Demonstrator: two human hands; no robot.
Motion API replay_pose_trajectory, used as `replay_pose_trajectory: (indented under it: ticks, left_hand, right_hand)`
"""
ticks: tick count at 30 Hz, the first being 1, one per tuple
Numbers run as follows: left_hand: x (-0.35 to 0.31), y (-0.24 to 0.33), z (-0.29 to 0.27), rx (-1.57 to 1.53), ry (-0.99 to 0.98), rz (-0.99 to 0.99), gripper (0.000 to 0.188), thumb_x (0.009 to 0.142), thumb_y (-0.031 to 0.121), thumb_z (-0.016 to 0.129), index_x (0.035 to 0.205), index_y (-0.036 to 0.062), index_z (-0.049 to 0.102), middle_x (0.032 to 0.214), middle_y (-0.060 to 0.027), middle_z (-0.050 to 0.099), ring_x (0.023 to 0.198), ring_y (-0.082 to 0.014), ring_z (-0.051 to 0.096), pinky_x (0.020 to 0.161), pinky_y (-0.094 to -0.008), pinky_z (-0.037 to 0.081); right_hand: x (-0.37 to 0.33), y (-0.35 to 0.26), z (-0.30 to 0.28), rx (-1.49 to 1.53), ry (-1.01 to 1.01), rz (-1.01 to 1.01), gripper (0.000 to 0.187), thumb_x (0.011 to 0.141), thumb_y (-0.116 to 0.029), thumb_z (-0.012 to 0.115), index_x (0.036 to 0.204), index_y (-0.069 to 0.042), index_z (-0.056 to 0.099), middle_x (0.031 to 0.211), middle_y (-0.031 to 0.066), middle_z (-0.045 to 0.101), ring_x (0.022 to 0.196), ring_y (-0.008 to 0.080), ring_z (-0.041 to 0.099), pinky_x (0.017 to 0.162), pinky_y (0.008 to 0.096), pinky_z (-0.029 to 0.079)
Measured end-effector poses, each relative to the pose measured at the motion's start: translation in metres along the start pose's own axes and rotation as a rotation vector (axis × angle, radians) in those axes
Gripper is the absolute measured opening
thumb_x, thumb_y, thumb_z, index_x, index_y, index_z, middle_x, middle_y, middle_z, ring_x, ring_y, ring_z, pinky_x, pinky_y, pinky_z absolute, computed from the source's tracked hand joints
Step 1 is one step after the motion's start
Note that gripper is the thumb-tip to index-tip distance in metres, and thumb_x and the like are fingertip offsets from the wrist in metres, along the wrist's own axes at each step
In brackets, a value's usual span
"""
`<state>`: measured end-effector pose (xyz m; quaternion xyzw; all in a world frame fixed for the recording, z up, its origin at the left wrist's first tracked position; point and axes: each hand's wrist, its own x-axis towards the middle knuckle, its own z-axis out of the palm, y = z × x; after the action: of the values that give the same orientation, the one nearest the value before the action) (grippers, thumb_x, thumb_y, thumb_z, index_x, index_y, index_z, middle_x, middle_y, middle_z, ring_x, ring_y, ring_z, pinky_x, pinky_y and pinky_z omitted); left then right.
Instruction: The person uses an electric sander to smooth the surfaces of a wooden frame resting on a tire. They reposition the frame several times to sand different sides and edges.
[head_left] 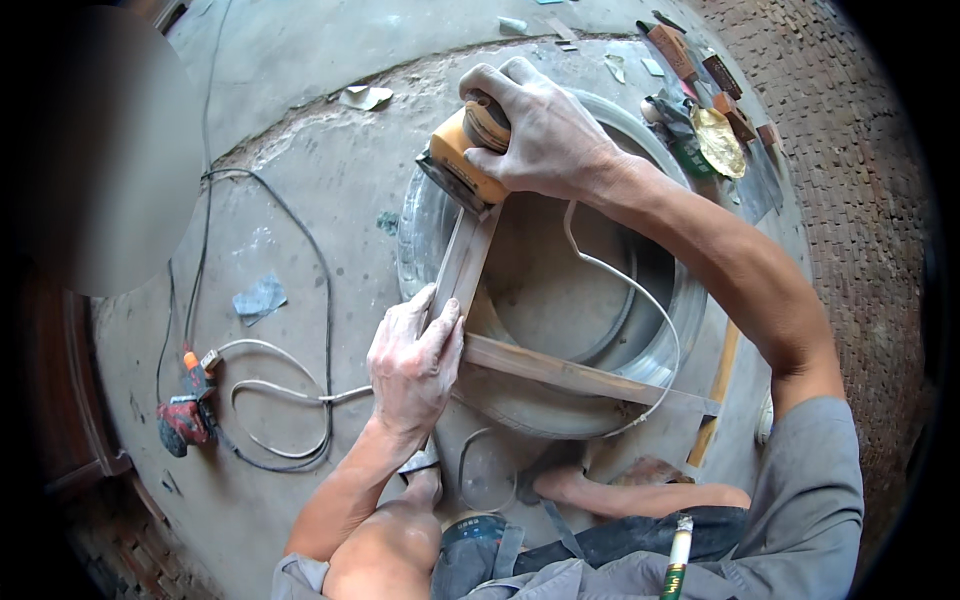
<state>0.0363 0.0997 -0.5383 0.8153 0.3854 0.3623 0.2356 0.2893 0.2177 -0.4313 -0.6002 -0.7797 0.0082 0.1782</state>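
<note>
My right hand [545, 130] is wrapped round a yellow and black power sander [470, 160], tilted against the far end of a wooden frame [466, 255]. Two narrow bars of this frame show, meeting at a corner beside my left hand [412, 365]. Dusty fingers of that hand close over the bar near the corner and steady it. The frame rests across a large tyre [690, 325] lying flat on the floor. A white cord [650, 295] loops over the tyre's opening. The sanding face is hidden against the wood.
A red power tool or plug [185, 422] lies at the left among black and white cords [325, 300]. A blue scrap [259, 299] is nearby. At far right are wooden blocks [672, 52] and a golden foil piece [718, 142]. A cigarette [679, 560] juts in below.
</note>
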Motion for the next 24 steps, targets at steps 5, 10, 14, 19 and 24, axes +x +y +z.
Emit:
replay_pose_trajectory:
  ticks: [5,10,14,19,24]
  left_hand:
    - [-0.010,-0.002,-0.010,-0.037,-0.058,-0.017,0.029,0.092,0.009,0.078,0.120,0.0051,0.077,0.123,-0.0207,0.072,0.105,-0.0355,0.070,0.090,-0.0441,0.058]
    - [-0.008,-0.001,-0.017,0.136,-0.167,0.034,0.038,0.100,0.019,0.069,0.137,0.0074,0.069,0.129,-0.0205,0.070,0.114,-0.0383,0.067,0.096,-0.0463,0.055]
    - [-0.001,0.008,-0.002,0.024,-0.131,-0.162,0.043,0.101,0.025,0.071,0.138,0.0048,0.067,0.130,-0.0219,0.070,0.111,-0.0380,0.068,0.096,-0.0441,0.056]
    - [0.015,-0.007,-0.002,-0.356,-0.229,-0.747,0.056,0.089,0.048,0.083,0.105,-0.0047,0.074,0.084,-0.0114,0.075,0.077,-0.0158,0.071,0.071,-0.0325,0.056]
    - [0.017,-0.010,-0.002,-0.488,-0.252,-0.806,0.052,0.091,0.046,0.081,0.105,-0.0038,0.074,0.084,-0.0109,0.074,0.075,-0.0146,0.067,0.070,-0.0316,0.055]
  right_hand:
    - [0.008,0.011,-0.007,-0.034,-0.013,0.035,0.055,0.082,-0.029,0.080,0.132,-0.012,0.064,0.115,0.0250,0.064,0.105,0.0436,0.071,0.094,0.0481,0.060]
    - [-0.014,-0.026,0.002,-0.020,-0.015,0.012,0.052,0.085,-0.026,0.079,0.131,-0.011,0.060,0.119,0.0219,0.063,0.107,0.0416,0.069,0.098,0.0467,0.058]
    - [0.000,-0.015,-0.006,-0.026,-0.024,0.013,0.051,0.085,-0.025,0.080,0.130,-0.009,0.061,0.122,0.0218,0.064,0.111,0.0396,0.068,0.100,0.0454,0.056]
    - [-0.006,-0.014,-0.005,0.033,-0.028,0.033,0.050,0.083,-0.026,0.079,0.125,-0.007,0.062,0.111,0.0208,0.066,0.103,0.0375,0.069,0.092,0.0454,0.056]
    - [-0.012,-0.028,0.002,0.023,-0.090,0.090,0.055,0.084,-0.025,0.082,0.132,-0.008,0.061,0.124,0.0212,0.063,0.112,0.0380,0.068,0.101,0.0435,0.057]
